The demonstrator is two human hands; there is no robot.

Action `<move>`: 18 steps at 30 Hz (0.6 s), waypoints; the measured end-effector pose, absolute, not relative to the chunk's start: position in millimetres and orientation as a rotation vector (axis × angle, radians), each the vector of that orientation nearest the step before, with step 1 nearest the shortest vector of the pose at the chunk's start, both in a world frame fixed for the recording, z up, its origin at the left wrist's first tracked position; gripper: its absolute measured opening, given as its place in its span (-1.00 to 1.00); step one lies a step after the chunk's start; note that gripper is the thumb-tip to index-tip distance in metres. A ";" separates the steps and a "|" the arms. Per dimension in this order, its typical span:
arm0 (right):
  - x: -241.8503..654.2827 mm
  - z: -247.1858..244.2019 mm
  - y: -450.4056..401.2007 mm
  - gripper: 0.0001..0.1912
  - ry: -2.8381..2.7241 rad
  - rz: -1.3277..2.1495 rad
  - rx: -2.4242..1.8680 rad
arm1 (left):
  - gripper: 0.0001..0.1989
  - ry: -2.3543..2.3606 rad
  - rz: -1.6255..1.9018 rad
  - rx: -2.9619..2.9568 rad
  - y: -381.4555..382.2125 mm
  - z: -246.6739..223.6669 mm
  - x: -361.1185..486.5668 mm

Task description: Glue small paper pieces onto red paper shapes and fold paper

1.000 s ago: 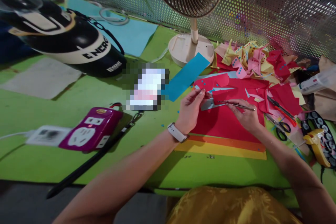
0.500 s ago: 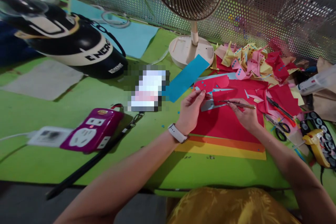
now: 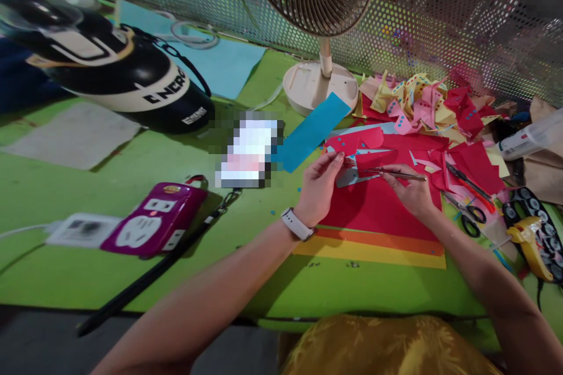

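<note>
My left hand [image 3: 320, 183], with a white watch on its wrist, pinches a small item whose shape is too small to make out. My right hand [image 3: 411, 190] is closed around slim metal tweezers [image 3: 411, 176], whose tips point left toward the left fingertips. Both hands are over a large red sheet [image 3: 373, 211], which lies on orange and yellow sheets [image 3: 373, 249]. Behind the fingertips are a red strip [image 3: 376, 158] and a red piece with small blue dots [image 3: 352, 139]. Pale blue paper [image 3: 349, 177] shows between the hands.
A blue strip [image 3: 314, 132] and a phone [image 3: 250, 149] lie left of the hands. A fan [image 3: 321, 82] stands behind. Scissors [image 3: 470, 217], a cutter [image 3: 468, 181], paper scraps [image 3: 422, 102] and a yellow glue gun [image 3: 534, 243] are right. A bottle [image 3: 145, 79] and purple socket block [image 3: 153, 217] are left.
The tweezers in my right hand have shifted very slightly to the left. My left hand keeps its pinch in the same place.
</note>
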State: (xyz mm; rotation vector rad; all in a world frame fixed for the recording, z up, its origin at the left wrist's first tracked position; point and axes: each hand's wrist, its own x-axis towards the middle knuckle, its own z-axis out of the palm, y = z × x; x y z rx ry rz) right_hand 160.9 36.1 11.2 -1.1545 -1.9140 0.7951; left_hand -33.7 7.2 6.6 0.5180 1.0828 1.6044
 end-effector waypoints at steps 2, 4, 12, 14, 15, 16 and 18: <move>161.4 10.9 37.0 -0.79 -1.923 0.791 -1.138 | -0.77 1.085 1.602 0.516 7.0 7.0 -33.8; 161.9 10.7 37.7 -0.80 -1.928 0.787 -1.116 | -0.76 1.092 1.596 0.517 6.9 7.0 -34.0; 162.2 10.6 37.3 -0.78 -1.936 0.774 -1.160 | -0.78 1.090 1.594 0.531 7.6 3.2 -34.3; 162.0 10.4 37.2 -0.79 -1.935 0.777 -1.167 | -0.79 1.084 1.594 0.524 7.7 3.6 -34.0; 161.8 10.3 37.1 -0.80 -1.933 0.778 -1.165 | -0.79 1.083 1.596 0.519 7.6 4.0 -33.8; 161.6 10.2 36.9 -0.80 -1.931 0.779 -1.160 | -0.79 1.082 1.598 0.515 7.5 4.7 -33.5; 161.1 10.2 36.5 -0.81 -1.919 0.785 -1.146 | -0.78 1.081 1.600 0.509 7.2 6.0 -33.1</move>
